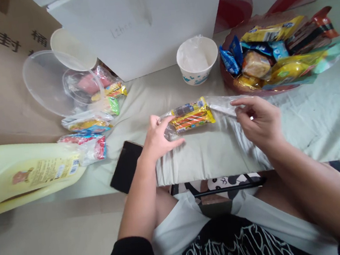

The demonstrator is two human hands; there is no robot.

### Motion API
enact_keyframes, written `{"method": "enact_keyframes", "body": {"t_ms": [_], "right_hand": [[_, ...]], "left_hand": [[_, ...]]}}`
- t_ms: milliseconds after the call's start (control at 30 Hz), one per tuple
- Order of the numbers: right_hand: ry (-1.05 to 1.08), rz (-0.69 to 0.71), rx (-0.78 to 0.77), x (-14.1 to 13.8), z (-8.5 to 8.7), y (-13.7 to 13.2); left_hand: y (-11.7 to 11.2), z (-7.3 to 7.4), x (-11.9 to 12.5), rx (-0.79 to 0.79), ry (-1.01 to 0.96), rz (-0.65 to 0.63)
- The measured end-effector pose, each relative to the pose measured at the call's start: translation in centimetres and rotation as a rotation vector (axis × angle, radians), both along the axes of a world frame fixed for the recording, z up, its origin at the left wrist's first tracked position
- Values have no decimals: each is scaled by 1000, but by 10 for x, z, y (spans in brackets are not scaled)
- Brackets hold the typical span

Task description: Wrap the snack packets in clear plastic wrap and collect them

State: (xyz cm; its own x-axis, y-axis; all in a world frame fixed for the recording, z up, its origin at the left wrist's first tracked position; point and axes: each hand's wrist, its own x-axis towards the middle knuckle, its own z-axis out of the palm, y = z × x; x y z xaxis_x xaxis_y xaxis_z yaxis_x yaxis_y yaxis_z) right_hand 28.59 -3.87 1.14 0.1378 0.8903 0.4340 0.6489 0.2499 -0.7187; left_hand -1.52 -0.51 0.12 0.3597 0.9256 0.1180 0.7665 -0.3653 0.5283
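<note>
At the near edge of the cloth-covered tabletop (204, 156), a dark phone (127, 166) lies left of centre, partly behind the left forearm. Farther left, a pale yellow jug (36, 173) lies on its side. The left hand (156, 139) has its thumb and forefinger spread wide at the left end of the yellow snack packets (192, 118), the forefinger touching them. These packets lie mid-tabletop, between the hands, in a clear bag (223, 105). The right hand (259, 122) pinches the bag's right end, its fingers closed narrow on the film. Beyond, wrapped snacks (87, 123) lie at left beside a clear round container (43, 85); a paper cup (196, 76) stands upright past the packets; a reddish basket (228, 81) at right is heaped with packaged food (257, 65). Farthest stands a white box (145, 27).
</note>
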Motion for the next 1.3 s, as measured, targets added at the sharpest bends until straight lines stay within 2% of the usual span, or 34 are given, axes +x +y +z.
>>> {"method": "enact_keyframes", "body": {"t_ms": [133,267,367,467,567,667,733,767,833,900,967,1033,1167,1233,1300], "right_hand": [[6,-40,-19,-1,2,-1],[-13,-10,73,0,4,-1],[-27,-45,158,1,3,0],[9,-89,174,2,3,2],[169,-46,27,2,3,0],[308,-9,-175,1,1,-2],[259,-18,-226,1,-1,-2],[198,-18,-223,0,-2,-1],[49,13,-181,0,-5,0],[-92,85,-101,-1,-7,2],[-204,155,-37,-3,-9,3],[-267,219,-2,-5,-10,4],[-200,358,50,-7,-7,3],[-118,344,36,-7,-5,1],[-57,265,-15,-7,-2,-4]], "left_hand": [[-1,-2,4,19,26,31],[-1,-3,5,116,3,47],[0,-5,3,158,-50,38],[3,-3,1,149,-178,-9],[4,2,2,43,-391,-15],[2,7,5,-158,-516,99],[0,8,6,-212,-460,190],[-1,8,7,-185,-392,240],[-1,8,7,-43,-241,340],[-1,7,8,119,-149,380],[-2,5,10,232,-134,324],[-5,5,13,284,-138,208],[-13,6,23,308,-60,48],[-17,8,29,287,21,12],[-19,9,33,235,70,-42]]}}
